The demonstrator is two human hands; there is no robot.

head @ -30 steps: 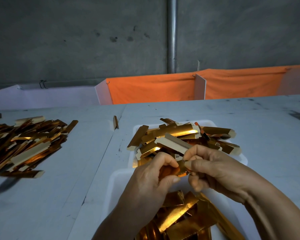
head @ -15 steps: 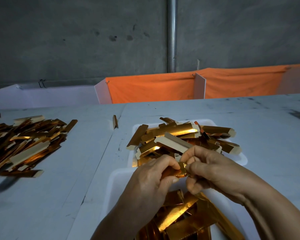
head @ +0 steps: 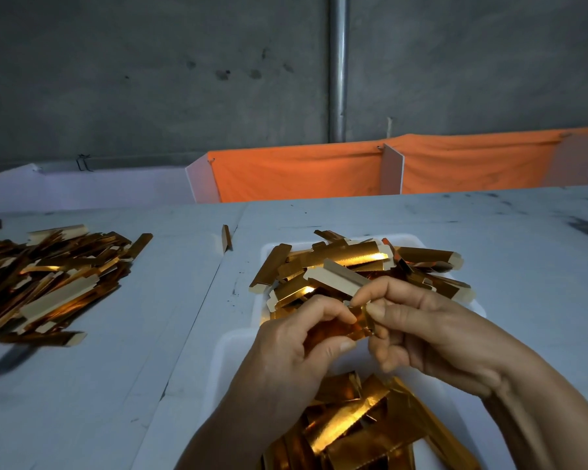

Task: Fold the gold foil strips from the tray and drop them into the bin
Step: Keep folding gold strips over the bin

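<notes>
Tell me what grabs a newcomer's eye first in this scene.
Two hands meet mid-frame, the left hand and right hand both pinching one gold foil strip above a white tray. Behind them a far white container brims with folded strips. A loose pile sprawls on the table's left, and orange cloth glows at the back.

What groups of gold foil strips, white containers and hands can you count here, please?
Gold strip heaps: 3 (table pile, far tray, near tray)
Loose strips: 2 (lone strip; held strip)
White trays: 2
Hands: 2 (left hand, right hand)
Total: 9
</notes>
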